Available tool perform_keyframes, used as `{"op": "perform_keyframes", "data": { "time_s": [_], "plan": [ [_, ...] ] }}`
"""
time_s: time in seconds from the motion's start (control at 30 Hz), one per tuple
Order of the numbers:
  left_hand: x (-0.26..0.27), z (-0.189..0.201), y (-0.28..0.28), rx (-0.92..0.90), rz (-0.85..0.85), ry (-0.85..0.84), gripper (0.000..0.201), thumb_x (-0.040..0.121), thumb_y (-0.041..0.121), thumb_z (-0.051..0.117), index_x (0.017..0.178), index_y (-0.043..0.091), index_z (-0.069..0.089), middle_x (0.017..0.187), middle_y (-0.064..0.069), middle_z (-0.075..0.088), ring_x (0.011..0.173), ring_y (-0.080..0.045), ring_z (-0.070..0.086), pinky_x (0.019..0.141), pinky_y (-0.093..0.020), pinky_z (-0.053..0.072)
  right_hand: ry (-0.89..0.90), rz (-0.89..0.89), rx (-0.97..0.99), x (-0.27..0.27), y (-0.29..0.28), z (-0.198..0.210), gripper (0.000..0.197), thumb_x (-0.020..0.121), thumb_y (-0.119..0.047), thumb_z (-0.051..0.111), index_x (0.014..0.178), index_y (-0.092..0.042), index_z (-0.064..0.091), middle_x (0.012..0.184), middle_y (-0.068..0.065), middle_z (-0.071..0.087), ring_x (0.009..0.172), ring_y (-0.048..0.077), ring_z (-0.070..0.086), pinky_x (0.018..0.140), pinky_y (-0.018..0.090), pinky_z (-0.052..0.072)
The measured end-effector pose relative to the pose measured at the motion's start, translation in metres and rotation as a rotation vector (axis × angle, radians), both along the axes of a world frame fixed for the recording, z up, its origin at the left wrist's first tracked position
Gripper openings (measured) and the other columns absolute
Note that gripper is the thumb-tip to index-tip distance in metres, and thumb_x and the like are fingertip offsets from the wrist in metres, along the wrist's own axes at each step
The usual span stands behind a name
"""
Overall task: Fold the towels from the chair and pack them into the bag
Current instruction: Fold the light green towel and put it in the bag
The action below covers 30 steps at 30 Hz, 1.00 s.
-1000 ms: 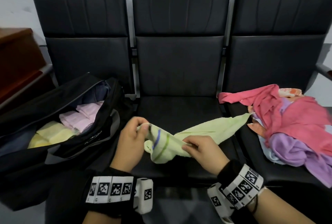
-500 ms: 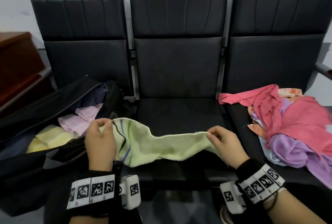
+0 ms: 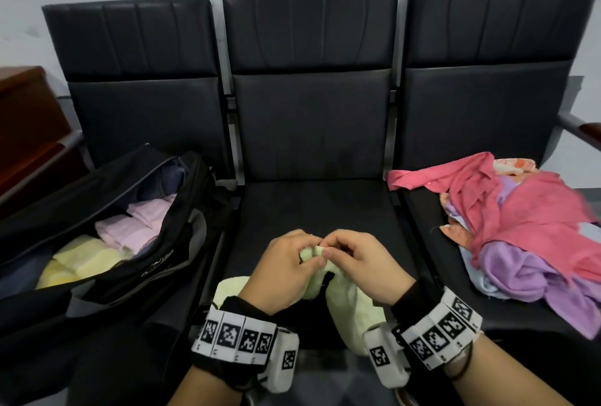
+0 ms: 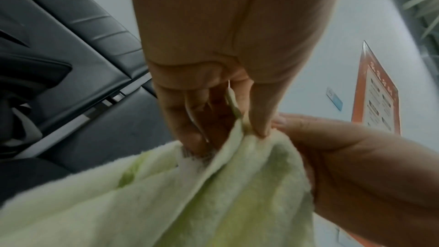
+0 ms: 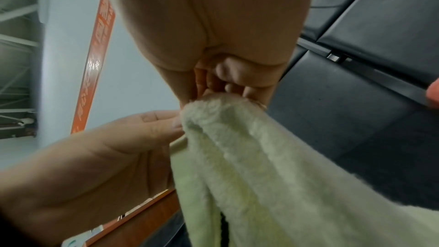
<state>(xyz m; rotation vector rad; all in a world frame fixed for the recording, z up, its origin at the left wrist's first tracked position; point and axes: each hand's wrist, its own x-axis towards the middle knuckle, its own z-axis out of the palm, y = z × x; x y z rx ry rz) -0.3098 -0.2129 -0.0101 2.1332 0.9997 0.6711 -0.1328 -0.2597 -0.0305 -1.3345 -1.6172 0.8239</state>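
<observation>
Both our hands, left [image 3: 286, 267] and right [image 3: 364, 265], meet and pinch the towel [image 3: 353, 311]: pale green, fluffy, doubled over, hanging limp at the seat's [image 3: 318, 207] near edge.

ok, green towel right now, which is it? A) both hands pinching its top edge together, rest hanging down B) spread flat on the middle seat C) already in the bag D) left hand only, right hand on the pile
A: the left hand and right hand meet and pinch the green towel at its top, above the middle seat, with the cloth hanging below.
</observation>
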Motion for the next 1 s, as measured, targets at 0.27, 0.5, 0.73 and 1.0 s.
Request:
{"op": "perform_keyframes", "data": {
  "time_s": [0.27, 0.5, 0.73, 1.0],
  "plan": [
    [0.005, 0.0, 0.004, 0.055, 0.29, -0.146, 0.013, 0.084, 0.012, 0.07, 0.075, 0.021, 0.069, 0.08, 0.01, 0.067, 0.081, -0.003, 0.062, 0.077, -0.021, 0.048, -0.006, -0.055, -0.048, 0.015, -0.014, -0.035, 0.004, 0.087, -0.027, 0.069, 0.086, -0.03, 0.066, 0.073, -0.008, 0.062, 0.065, 0.002, 0.054, 0.062, 0.02, 0.044],
    [-0.008, 0.012, 0.019, 0.043, 0.514, -0.372, 0.017, 0.086, 0.015, 0.069, 0.074, 0.027, 0.067, 0.078, 0.011, 0.068, 0.077, -0.008, 0.064, 0.07, -0.029, 0.05, -0.348, -0.08, -0.116, 0.037, -0.028, -0.063, 0.011, 0.088, -0.025, 0.06, 0.077, -0.023, 0.06, 0.07, -0.008, 0.058, 0.067, 0.005, 0.053, 0.067, 0.034, 0.046],
    [-0.038, 0.024, 0.042, 0.103, 0.743, -0.485, 0.022, 0.089, 0.018, 0.068, 0.073, 0.033, 0.064, 0.075, 0.015, 0.066, 0.075, 0.001, 0.062, 0.074, -0.029, 0.051, -0.272, -0.295, -0.031, 0.081, -0.033, -0.057, 0.023, 0.091, -0.016, 0.068, 0.078, -0.035, 0.064, 0.074, -0.011, 0.066, 0.071, 0.005, 0.062, 0.068, 0.028, 0.049],
    [-0.014, 0.039, 0.044, 0.15, 0.68, -0.451, 0.018, 0.09, 0.019, 0.067, 0.073, 0.026, 0.064, 0.075, 0.011, 0.065, 0.072, 0.004, 0.058, 0.076, -0.029, 0.048, 0.344, -0.175, 0.124, 0.066, -0.037, 0.014, 0.033, 0.094, -0.006, 0.063, 0.119, -0.027, 0.067, 0.069, 0.017, 0.06, 0.064, 0.02, 0.06, 0.065, 0.03, 0.051]
  ]
}}
